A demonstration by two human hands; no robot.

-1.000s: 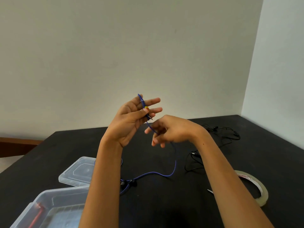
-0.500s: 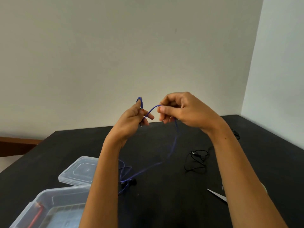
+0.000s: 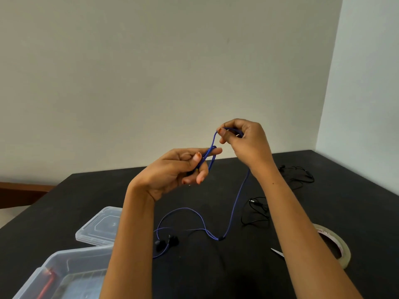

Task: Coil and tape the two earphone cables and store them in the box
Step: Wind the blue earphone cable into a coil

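The blue earphone cable [image 3: 236, 203] is looped round curled fingers of the left hand [image 3: 170, 169], pinched above by the right hand [image 3: 248, 143], and hung steeply to the black table [image 3: 86, 190].

The box [image 3: 71, 252] runs off the bottom edge; the right forearm [image 3: 302, 229] hides most of the scissors [image 3: 277, 252].

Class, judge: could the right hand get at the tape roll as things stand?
Probably not yet: the right hand pinches the blue cable; the tape roll lies bare beside that forearm.

Two earphone cables [image 3: 234, 212] [image 3: 255, 202], one box [image 3: 56, 256], one lid [image 3: 101, 225], one tape roll [image 3: 345, 254]
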